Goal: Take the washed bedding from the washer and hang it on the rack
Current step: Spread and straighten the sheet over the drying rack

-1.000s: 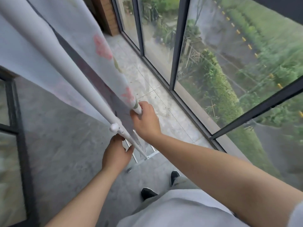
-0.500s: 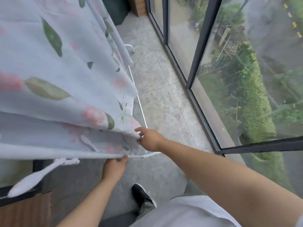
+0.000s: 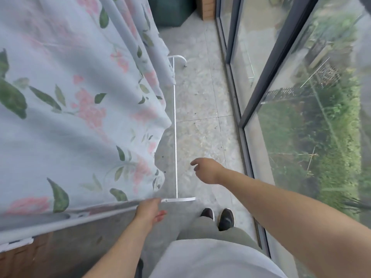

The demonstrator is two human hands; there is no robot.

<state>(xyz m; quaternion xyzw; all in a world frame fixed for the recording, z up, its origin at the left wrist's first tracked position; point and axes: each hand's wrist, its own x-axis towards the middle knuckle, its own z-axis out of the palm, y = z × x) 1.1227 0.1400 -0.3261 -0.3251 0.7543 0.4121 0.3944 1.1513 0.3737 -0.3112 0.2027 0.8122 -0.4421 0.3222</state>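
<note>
The bedding (image 3: 76, 121), a pale sheet printed with pink flowers and green leaves, hangs draped over the white rack (image 3: 175, 137) and fills the left half of the view. Its lower corner falls just beside the rack's thin floor bar.

The left hand (image 3: 149, 210) reaches forward on a nearly straight arm to the sheet's bottom hem, with its top edge meeting the fabric near the rack's foot. Its fingers (image 3: 160, 214) point to the right and are loosely bent. Whether they pinch the hem or only touch it cannot be told.

The right hand (image 3: 206, 170) hovers in the air to the right of the floor bar, clear of both sheet and rack. Its arm stretches in from the lower right, the wrist is bent downward, and the fingers are loosely curled around nothing, with the forefinger pointing left toward the sheet.

Below lies a speckled tile floor (image 3: 200, 97), where the person's dark shoes (image 3: 225, 218) stand side by side. A dark-framed glass window (image 3: 249, 109) runs along the right, with greenery outside.
</note>
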